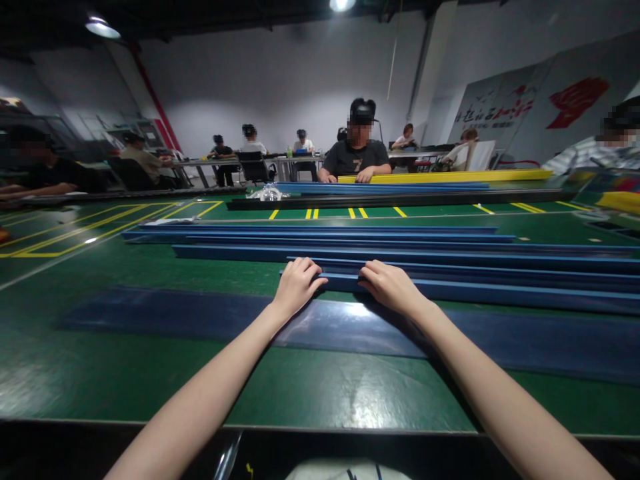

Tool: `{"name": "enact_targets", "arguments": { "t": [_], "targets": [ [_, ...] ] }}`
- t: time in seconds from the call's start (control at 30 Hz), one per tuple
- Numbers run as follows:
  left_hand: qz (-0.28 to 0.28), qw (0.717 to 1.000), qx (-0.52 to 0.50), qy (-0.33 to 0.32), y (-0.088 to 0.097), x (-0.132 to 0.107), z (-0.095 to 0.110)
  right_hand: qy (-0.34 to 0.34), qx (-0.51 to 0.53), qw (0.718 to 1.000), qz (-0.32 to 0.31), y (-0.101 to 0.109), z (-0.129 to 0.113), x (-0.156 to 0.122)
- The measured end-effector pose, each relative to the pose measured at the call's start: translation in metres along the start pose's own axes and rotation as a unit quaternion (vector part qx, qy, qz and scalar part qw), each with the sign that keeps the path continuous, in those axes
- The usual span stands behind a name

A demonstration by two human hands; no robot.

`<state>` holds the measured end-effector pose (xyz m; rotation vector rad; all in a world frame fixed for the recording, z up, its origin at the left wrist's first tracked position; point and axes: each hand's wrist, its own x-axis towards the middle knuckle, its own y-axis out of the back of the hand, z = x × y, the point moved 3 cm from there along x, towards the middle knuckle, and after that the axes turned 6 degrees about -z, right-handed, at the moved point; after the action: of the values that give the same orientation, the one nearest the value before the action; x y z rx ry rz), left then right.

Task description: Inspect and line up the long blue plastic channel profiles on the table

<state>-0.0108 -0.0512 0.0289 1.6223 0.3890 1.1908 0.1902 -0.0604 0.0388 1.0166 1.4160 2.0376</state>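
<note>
My left hand (299,283) is closed over the left end of a long blue plastic channel strip (480,293), its thumb along the near wall. A short way to the right, my right hand (387,284) grips the same strip with curled fingers. The strip lies lengthwise across the table and runs off to the right. Between my forearms and under them lies a flat, translucent dark-blue sheet strip (175,312). Just beyond my hands, several more blue channel strips (320,252) lie side by side.
The green table (125,387) has yellow marking lines. Farther back lie a black strip (400,199), more blue strips (390,188), a yellow strip (450,177) and crumpled clear plastic (269,193). A person (356,157) sits across the table; others sit around the room.
</note>
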Motion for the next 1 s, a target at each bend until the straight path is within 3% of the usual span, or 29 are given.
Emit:
{"name": "enact_targets", "arguments": {
  "t": [0.57, 1.0],
  "targets": [
    [-0.022, 0.999, -0.041, 0.004, -0.0063, 0.0044, -0.0051, -0.002, -0.018, 1.000, 0.003, 0.0018, -0.0016, -0.0001],
    [-0.059, 0.998, -0.016, -0.009, -0.0062, 0.0064, -0.0039, 0.003, -0.010, 1.000, -0.014, 0.0008, -0.0008, 0.0002]
  ]
}}
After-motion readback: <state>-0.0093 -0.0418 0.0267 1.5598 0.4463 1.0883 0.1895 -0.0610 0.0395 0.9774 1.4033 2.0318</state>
